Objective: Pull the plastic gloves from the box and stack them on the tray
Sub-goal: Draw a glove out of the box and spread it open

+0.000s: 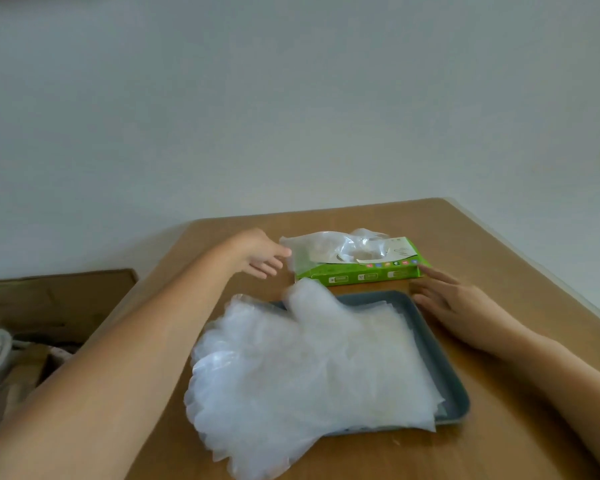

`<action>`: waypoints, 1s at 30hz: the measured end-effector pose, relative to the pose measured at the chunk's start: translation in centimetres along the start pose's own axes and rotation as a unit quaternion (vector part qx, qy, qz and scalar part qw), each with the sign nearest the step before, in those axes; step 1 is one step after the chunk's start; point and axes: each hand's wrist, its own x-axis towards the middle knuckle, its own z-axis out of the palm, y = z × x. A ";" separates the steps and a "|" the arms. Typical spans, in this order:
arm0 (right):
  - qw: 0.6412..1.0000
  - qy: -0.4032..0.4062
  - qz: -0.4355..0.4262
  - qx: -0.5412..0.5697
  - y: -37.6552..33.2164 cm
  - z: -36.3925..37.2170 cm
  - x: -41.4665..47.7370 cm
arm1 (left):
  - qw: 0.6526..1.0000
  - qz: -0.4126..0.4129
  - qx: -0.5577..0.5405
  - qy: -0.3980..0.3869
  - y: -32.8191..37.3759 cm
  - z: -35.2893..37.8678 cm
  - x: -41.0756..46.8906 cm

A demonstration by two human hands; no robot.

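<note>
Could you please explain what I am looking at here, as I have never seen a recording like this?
There is no machine here: a person works with two bare hands, and the single picture comes from a wide-angle camera worn on the head, looking forward and down. On the wooden table stands a green box with a clear plastic glove sticking out of its top opening. In front of it lies a grey tray carrying a stack of gloves, whose fingers hang over the tray's left edge. The left hand reaches toward the loose glove with straight fingers. The right hand lies flat beside the box's right corner. Neither hand grips anything.
</note>
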 end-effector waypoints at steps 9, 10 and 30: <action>0.999 0.030 0.012 0.004 0.2 0.9 0.4 | 0.943 -0.041 -0.324 0.063 -0.5 2.0 3.5; 0.999 0.041 0.012 0.009 0.2 1.0 0.4 | 0.938 -0.040 -0.341 0.057 -0.3 1.9 3.5; 0.967 0.148 0.062 0.199 -4.4 -1.3 -0.1 | 0.900 0.222 0.123 0.354 4.6 4.2 -2.9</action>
